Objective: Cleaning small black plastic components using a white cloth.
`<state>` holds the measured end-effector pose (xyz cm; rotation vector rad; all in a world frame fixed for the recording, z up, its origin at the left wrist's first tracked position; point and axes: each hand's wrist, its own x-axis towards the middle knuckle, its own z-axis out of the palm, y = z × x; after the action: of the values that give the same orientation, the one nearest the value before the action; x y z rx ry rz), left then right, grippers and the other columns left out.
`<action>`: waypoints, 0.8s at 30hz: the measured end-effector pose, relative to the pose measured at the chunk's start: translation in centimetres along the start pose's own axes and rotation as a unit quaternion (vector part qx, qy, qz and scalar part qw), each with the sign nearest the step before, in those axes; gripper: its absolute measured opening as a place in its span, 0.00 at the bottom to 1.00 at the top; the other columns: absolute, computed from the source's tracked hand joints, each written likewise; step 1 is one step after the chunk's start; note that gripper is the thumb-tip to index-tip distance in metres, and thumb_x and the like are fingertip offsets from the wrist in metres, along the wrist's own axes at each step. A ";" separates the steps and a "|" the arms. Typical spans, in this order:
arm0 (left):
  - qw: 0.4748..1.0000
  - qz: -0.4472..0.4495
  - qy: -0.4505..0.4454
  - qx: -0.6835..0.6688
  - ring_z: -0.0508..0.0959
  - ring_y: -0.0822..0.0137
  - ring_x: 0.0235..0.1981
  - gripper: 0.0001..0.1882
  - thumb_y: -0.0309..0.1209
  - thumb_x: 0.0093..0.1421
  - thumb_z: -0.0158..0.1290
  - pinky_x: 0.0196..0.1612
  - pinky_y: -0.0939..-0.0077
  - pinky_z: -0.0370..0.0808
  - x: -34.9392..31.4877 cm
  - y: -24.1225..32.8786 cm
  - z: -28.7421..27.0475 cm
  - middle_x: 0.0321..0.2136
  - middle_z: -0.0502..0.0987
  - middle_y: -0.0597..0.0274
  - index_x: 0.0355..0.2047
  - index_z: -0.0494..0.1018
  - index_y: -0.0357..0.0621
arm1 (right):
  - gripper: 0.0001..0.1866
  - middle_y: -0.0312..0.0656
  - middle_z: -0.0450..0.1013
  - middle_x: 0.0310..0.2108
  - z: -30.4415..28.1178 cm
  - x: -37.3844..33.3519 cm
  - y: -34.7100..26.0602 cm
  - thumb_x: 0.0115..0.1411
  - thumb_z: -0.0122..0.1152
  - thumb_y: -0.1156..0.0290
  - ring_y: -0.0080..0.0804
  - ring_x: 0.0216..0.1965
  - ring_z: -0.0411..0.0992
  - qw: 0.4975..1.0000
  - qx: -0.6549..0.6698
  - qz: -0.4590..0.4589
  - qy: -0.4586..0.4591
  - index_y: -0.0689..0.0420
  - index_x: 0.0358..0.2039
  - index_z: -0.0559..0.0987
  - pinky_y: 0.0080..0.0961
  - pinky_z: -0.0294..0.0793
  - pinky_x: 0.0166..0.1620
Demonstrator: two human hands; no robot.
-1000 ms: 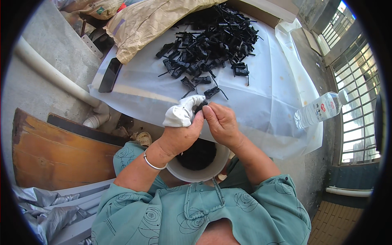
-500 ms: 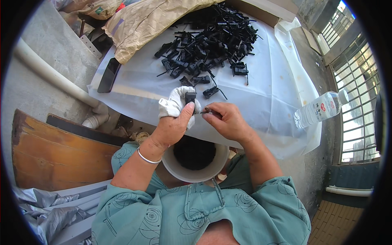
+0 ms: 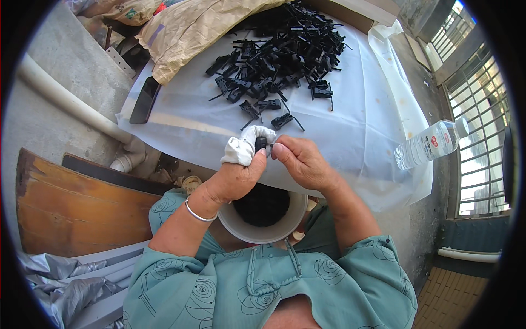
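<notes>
Clock centred on my hands. My left hand (image 3: 240, 172), fingers under a white cloth (image 3: 238, 151) with the thumb bare, is pinching a small black part (image 3: 261, 143); thumb is on its near side. That part is up over the near edge of the sheeted table (image 3: 350, 153). My right hand (image 3: 304, 162) is at the part's 3 o'clock side: thumb and forefinger pressed together, can't tell what's between the tips, too small.

Loose black piece (image 3: 283, 120) with a thin rod lies near my fingertips, just past 12. Big heap of black pieces (image 3: 298, 55) further out at 12. Brown paper (image 3: 197, 35) at 11, cardboard box (image 3: 350, 12) at 1, dark phone (image 3: 145, 100) at 10. Clear bottle (image 3: 430, 145) on its side at 3. White bucket (image 3: 263, 236) at 6, dark stuff inside.
</notes>
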<state>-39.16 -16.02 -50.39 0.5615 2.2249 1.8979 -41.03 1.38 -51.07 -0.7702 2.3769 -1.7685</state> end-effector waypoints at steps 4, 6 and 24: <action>1.000 0.005 -0.009 -0.006 0.66 0.77 0.33 0.13 0.20 0.57 0.40 0.37 0.84 0.66 0.0 -0.4 0.1 0.32 0.67 0.64 0.43 0.61 0.38 | 0.14 0.40 0.66 0.18 0.5 0.1 -0.2 0.61 0.47 0.68 0.25 0.21 0.62 0.999 0.008 0.006 -0.036 0.64 0.24 0.71 0.23 0.65 0.28; 1.000 0.008 -0.010 0.005 0.66 0.77 0.33 0.13 0.20 0.56 0.40 0.37 0.84 0.66 0.0 -0.1 0.1 0.32 0.67 0.64 0.43 0.61 0.38 | 0.13 0.41 0.66 0.18 0.6 0.1 -0.2 0.61 0.47 0.68 0.26 0.21 0.62 0.998 0.015 0.030 -0.046 0.64 0.23 0.71 0.24 0.65 0.28; 0.907 0.179 0.043 0.380 0.74 0.51 0.35 0.12 0.24 0.53 0.51 0.40 0.68 0.71 -0.3 0.8 -1.7 0.35 0.74 0.50 0.39 0.72 0.36 | 0.08 0.45 0.69 0.21 -2.5 0.3 1.9 0.56 0.54 0.71 0.40 0.20 0.68 0.885 -0.423 -0.003 0.194 0.61 0.25 0.72 0.27 0.68 0.26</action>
<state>-39.40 -17.58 -49.36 1.0638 3.0707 1.0942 -42.82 3.83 -51.91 -0.4778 3.4550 -0.8523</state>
